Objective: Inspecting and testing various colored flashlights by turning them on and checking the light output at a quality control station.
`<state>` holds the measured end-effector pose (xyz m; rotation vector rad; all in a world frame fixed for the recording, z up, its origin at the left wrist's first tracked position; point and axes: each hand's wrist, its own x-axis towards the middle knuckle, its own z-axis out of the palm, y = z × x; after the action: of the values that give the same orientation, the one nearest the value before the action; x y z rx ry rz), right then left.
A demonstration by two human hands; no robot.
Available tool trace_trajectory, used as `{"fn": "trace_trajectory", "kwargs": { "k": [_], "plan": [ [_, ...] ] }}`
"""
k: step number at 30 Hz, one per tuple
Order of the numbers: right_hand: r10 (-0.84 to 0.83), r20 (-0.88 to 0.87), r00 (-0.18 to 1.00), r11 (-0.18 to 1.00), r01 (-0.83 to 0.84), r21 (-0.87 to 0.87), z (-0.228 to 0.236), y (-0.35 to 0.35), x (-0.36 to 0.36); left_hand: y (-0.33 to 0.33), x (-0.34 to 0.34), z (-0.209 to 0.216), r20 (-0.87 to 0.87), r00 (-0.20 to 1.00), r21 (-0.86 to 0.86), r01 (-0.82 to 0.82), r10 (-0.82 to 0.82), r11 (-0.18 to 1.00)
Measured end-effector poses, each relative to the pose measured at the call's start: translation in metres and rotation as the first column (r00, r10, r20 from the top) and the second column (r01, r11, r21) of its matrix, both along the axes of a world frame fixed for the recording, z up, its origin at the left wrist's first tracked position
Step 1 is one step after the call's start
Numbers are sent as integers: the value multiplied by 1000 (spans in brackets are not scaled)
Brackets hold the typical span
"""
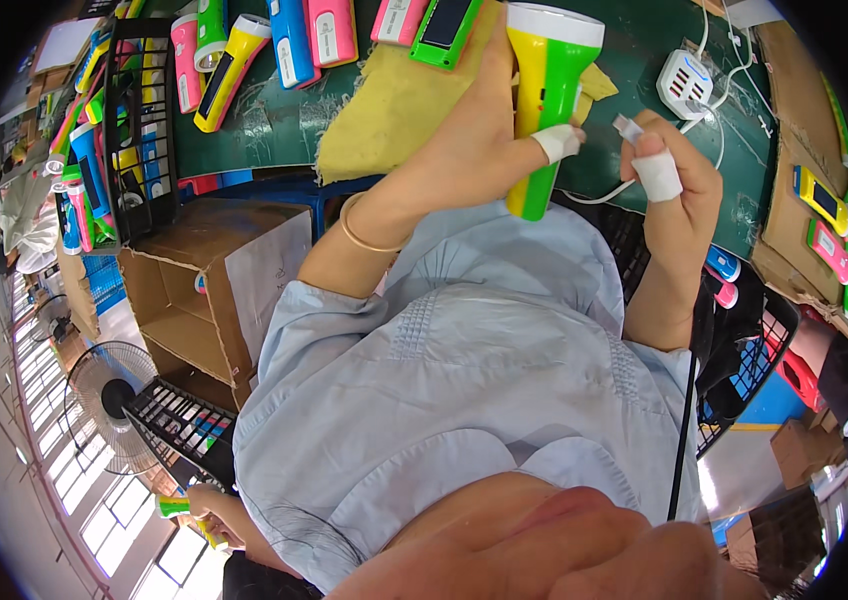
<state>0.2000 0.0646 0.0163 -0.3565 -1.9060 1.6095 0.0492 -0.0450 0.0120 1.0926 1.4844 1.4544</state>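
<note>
Two things held up in the head view. In the left hand (484, 140), clasped: a yellow and green flashlight (549, 85), above the near edge of the green table (634, 60). In the right hand (679, 165), pinched, near but apart: a white plug (628, 128). As for the flashlight, probably light, hard, maybe slippery. Best held by the slim handle, not the wide top.

The flashlight (546, 110) is yellow and bright green with a white head (554, 24). The cable plug (629, 128) looks whitish, the charger (686, 86) white. The cloth (379, 110) is yellow, the tabletop (259, 145) dark green with pale scuffs, the shirt (464, 350) pale blue with grid-like stitched patches.
</note>
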Motion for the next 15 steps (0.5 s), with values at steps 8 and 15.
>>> {"fn": "trace_trajectory", "kwargs": {
  "k": [8, 15],
  "plan": [
    [-106, 184, 977, 958, 50, 283, 13, -2, -19, 10, 2, -1, -297, 939, 42, -167, 172, 985],
    [-372, 197, 907, 763, 177, 622, 11, -10, -29, 19, 14, -19, -249, 905, 4, -355, 345, 935]
  ]
}}
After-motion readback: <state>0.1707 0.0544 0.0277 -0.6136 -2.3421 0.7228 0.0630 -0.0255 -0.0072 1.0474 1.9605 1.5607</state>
